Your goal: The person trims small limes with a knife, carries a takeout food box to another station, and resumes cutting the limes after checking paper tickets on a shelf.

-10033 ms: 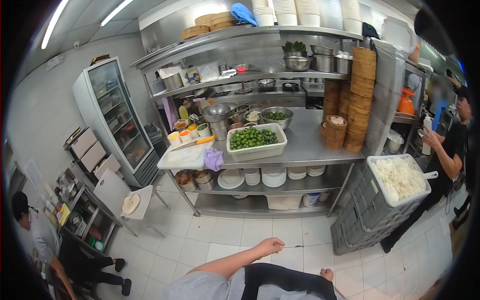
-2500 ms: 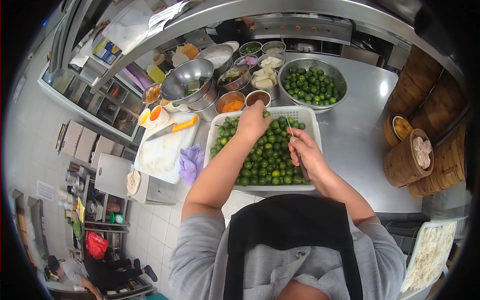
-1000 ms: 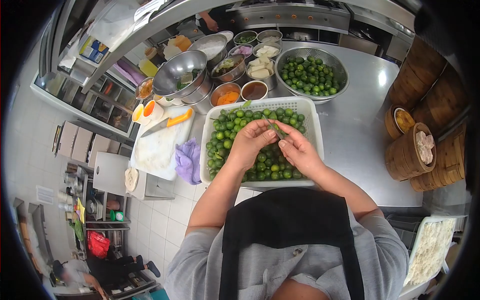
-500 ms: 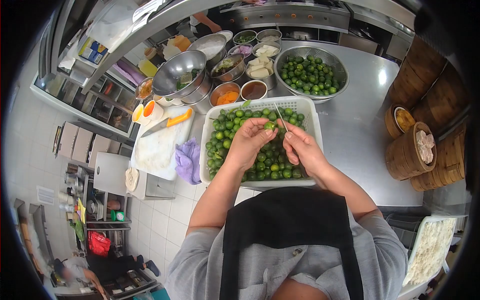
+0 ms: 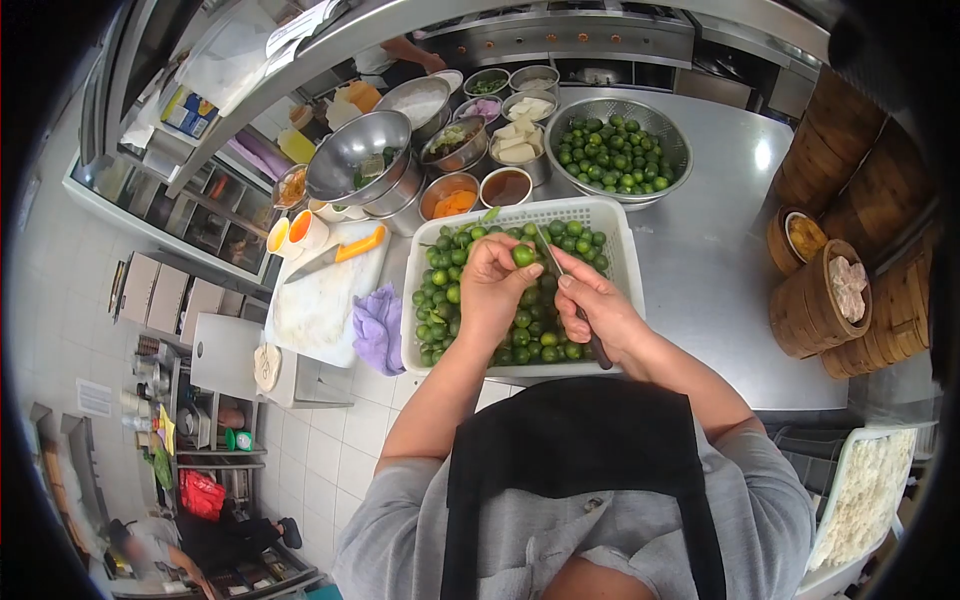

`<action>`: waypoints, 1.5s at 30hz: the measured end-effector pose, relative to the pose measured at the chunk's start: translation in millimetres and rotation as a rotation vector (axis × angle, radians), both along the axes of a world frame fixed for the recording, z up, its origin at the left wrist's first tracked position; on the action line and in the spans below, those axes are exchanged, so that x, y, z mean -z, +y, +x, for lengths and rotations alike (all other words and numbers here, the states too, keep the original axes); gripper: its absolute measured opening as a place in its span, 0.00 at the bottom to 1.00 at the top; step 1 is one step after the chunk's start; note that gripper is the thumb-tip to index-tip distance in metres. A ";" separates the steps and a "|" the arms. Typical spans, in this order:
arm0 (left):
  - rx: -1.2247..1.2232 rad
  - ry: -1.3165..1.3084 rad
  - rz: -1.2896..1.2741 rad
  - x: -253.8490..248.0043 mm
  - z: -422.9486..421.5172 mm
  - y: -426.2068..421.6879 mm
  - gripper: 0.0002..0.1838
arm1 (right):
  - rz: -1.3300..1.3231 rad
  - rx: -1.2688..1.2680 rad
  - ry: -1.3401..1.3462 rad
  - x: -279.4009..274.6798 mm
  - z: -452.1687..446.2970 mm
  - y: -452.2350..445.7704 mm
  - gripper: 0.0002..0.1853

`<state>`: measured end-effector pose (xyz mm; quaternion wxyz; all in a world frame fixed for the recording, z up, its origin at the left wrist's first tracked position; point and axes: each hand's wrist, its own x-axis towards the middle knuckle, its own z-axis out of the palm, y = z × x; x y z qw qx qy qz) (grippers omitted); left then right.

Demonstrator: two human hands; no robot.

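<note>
My left hand (image 5: 487,290) pinches a small green lime (image 5: 523,256) between thumb and fingertips. Closed round a small knife (image 5: 599,351) with a dark handle, my right hand (image 5: 600,307) is just to the right of the lime. Its thin blade points up and away, close beside the fruit; whether it touches I cannot tell. Both hands are over a white plastic basket (image 5: 634,262) filled with small green limes (image 5: 440,300), some with leaves. Beyond it stands a steel colander (image 5: 684,150) heaped with more limes.
Left of the basket are a purple cloth (image 5: 378,328) and a white cutting board (image 5: 318,310) bearing an orange-handled knife (image 5: 360,244). Several steel bowls (image 5: 350,150) of ingredients crowd the back left. Bamboo steamers (image 5: 815,310) stand at the right. Other people appear at the back and lower left.
My left hand and the lime have shifted slightly left and down. My right hand has turned, so the knife's dark handle now shows below it and the blade sits lower.
</note>
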<state>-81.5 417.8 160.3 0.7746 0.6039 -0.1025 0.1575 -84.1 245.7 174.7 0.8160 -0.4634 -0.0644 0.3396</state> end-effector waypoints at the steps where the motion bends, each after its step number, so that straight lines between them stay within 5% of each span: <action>1: -0.065 -0.065 0.029 -2.0 2.5 0.9 0.15 | 0.016 0.052 0.060 3.0 1.7 0.2 0.26; 4: -0.181 0.074 0.226 -35.4 16.1 1.1 0.14 | -0.015 0.059 0.171 9.8 8.5 -4.0 0.26; 10: 0.047 0.027 0.462 -72.2 107.7 -15.9 0.25 | -0.205 -0.077 0.121 9.5 7.6 -6.7 0.27; 12: -0.091 0.033 0.893 -79.5 121.1 -22.6 0.28 | -0.213 -0.009 0.062 3.0 2.7 -10.3 0.28; 14: -0.155 -0.035 0.943 -72.3 123.4 -15.7 0.26 | -0.219 0.057 0.000 -4.0 3.4 -16.2 0.28; 16: -0.105 0.124 1.558 -64.6 108.2 -2.6 0.21 | -0.097 0.219 0.019 -5.1 5.2 -26.0 0.29; 19: 0.185 0.472 1.825 -47.6 77.6 22.1 0.18 | -0.068 0.235 0.032 2.2 12.3 -37.4 0.24; 22: 0.033 0.299 1.730 -21.7 54.7 42.6 0.18 | -0.074 0.208 0.023 0.7 6.6 -29.9 0.19; 24: 0.023 0.263 1.031 -31.2 36.8 44.1 0.16 | -0.044 0.156 -0.022 -6.8 -1.4 -20.2 0.20; 25: 0.023 0.259 1.030 -31.5 30.2 43.5 0.16 | -0.072 0.120 -0.051 -13.0 -5.2 -16.9 0.21; 27: 0.316 0.444 -0.119 -29.3 15.6 40.8 0.12 | -0.098 0.100 -0.143 -15.6 -10.4 -11.2 0.21; 30: 0.474 0.506 -0.505 -29.5 -0.2 28.9 0.12 | -0.127 0.078 -0.323 -16.9 -14.3 -2.5 0.23; 40: 0.454 0.309 -0.302 -11.4 -20.2 18.2 0.16 | -0.376 0.077 -0.734 -11.3 -17.9 6.0 0.27; 42: 0.455 0.294 -0.323 -8.5 -20.2 15.9 0.16 | -0.390 0.270 -1.105 0.7 -12.8 12.2 0.26; 45: 0.410 0.290 -0.347 -8.0 -22.6 7.3 0.15 | -0.365 0.335 -1.229 4.5 -4.3 15.5 0.26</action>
